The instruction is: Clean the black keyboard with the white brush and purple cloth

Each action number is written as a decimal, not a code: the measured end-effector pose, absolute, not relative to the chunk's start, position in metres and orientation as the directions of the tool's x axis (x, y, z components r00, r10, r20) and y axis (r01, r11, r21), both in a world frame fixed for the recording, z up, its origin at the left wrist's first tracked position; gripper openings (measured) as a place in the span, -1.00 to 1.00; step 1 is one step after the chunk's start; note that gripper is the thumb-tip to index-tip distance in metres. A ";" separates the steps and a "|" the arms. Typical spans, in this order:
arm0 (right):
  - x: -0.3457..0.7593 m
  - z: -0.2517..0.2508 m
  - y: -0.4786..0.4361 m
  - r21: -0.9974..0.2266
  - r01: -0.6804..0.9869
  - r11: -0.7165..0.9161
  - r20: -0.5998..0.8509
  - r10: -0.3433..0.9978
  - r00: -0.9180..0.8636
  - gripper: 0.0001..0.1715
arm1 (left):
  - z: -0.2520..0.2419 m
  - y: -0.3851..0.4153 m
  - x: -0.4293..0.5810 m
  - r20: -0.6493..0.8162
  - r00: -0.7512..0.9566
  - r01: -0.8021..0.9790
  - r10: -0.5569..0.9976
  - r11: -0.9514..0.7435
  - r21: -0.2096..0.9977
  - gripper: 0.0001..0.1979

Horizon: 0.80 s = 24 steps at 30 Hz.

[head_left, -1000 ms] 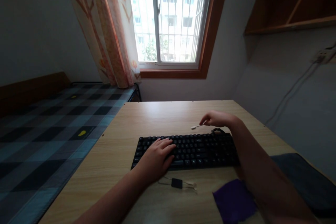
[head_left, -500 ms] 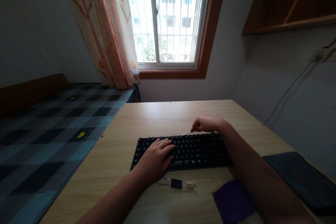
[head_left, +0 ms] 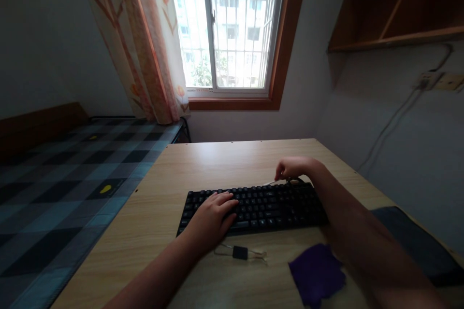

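Head view: left hand (head_left: 212, 219) lies flat, fingers loosely spread, on the left part of the black keyboard (head_left: 268, 205), pinning it to the desk (head_left: 217, 164). Right hand (head_left: 295, 169) hovers at the keyboard's far edge, thumb and forefinger pinched on a thin pale stick (head_left: 270, 183), likely a cotton swab; its tip sits at the top key row, right of centre. Keyboard lies square across the middle of the desk.

Progress, as a judgement: the swab is only at the back row, so most of the rows look unworked; no dirt or residue can be made out, too dark to tell what is already covered.

Just beside the keyboard's near edge lie a small black clip-like piece with a thin wire (head_left: 239, 252) and a purple cloth (head_left: 317, 275) under the right forearm. A dark pad (head_left: 424, 246) lies at the desk's right edge.

Room: bare desk beyond the keyboard up to the far edge, bare strip to the left. Right side is tight, wall close. A bed with checked cover (head_left: 65, 188) runs along the desk's left edge.
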State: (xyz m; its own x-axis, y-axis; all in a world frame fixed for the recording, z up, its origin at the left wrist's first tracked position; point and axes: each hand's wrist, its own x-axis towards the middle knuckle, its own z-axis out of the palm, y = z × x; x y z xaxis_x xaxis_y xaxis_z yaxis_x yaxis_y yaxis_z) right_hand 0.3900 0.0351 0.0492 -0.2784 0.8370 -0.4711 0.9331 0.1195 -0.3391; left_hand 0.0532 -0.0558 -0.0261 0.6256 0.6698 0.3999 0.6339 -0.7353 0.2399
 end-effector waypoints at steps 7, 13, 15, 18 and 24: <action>0.419 0.067 0.023 -0.173 0.983 0.055 -0.506 0.852 -0.137 -0.48 | -0.026 -0.055 0.052 0.414 0.630 0.630 0.657 -0.744 0.223 -0.69; 0.462 0.074 0.009 0.016 0.996 -0.085 -0.360 0.929 0.085 -0.61 | -0.029 -0.053 0.052 0.414 0.643 0.623 0.645 -0.754 0.207 -0.67; 0.465 0.073 0.005 -0.047 0.998 -0.052 -0.318 0.947 0.035 -0.60 | -0.029 -0.052 0.051 0.418 0.642 0.620 0.643 -0.756 0.209 -0.68; 0.456 0.068 0.001 -0.179 0.982 0.069 -0.249 0.962 -0.112 -0.62 | -0.029 -0.051 0.050 0.425 0.639 0.615 0.641 -0.758 0.217 -0.68; 0.433 0.045 0.008 -0.331 0.927 0.178 -0.211 0.943 -0.257 -0.62 | -0.029 -0.049 0.050 0.415 0.640 0.622 0.646 -0.753 0.213 -0.68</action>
